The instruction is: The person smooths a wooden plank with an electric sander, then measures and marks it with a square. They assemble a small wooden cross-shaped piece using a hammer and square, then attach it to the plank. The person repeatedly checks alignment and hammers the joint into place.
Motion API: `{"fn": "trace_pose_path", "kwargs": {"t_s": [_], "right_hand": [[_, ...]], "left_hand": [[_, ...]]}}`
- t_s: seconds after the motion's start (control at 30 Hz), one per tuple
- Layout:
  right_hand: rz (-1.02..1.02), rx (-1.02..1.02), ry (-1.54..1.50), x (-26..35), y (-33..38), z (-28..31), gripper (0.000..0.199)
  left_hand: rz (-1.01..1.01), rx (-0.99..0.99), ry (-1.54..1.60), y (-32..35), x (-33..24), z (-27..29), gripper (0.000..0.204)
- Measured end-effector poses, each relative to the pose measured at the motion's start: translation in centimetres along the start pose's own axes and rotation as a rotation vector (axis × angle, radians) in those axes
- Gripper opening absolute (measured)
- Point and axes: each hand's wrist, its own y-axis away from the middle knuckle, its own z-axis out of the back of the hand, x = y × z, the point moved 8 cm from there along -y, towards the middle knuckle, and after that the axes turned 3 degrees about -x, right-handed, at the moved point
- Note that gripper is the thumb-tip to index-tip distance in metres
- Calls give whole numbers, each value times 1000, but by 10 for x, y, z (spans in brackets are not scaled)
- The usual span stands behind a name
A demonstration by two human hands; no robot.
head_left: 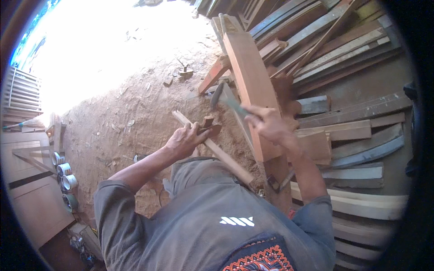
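Observation:
My left hand [184, 139] is closed round a long, pale wooden strip [230, 166], which lies at a slant in front of my body. A small reddish-brown wooden block [212, 130] crosses the strip at my fingertips; how the two are joined is hidden. In my right hand [271, 124] is a hammer [233, 104], gripped by its greenish handle. Its dark, curved head hangs beyond the block, apart from it. Right beside the hammer runs a thick, squared timber beam [253, 77].
Many boards [357, 131] are stacked along the right. An orange-brown wooden brace [214, 74] leans by the beam. Wood scraps [184, 70] lie on the dusty floor [104, 117]. At the left are several paint cans [68, 182] and wooden panels [38, 207].

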Motion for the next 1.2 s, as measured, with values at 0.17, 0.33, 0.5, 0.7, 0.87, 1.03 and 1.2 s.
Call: {"fn": "trace_pose_path", "kwargs": {"t_s": [0.17, 0.33, 0.5, 0.7, 0.87, 1.03, 1.2], "right_hand": [[-74, 0, -2, -11, 5, -12, 39], [-29, -102, -22, -32, 10, -6, 36], [-427, -428, -615, -84, 67, 1, 33], [-580, -399, -578, -97, 122, -42, 33], [-550, -343, -425, -72, 130, -57, 41], [-185, -304, -38, 2, 103, -45, 46], [275, -206, -70, 66, 67, -63, 56]], "left_hand": [[53, -108, 7, 2, 7, -2, 66], [181, -213, 67, 20, 26, -19, 66], [894, -650, 812, 85, 121, -36, 57], [620, -1032, 2657, 109, 115, -66, 60], [226, -1128, 2887, 103, 98, -60, 60], [483, -1137, 2703, 94, 89, -62, 55], [733, -1039, 2348, 87, 81, -61, 46]]}}
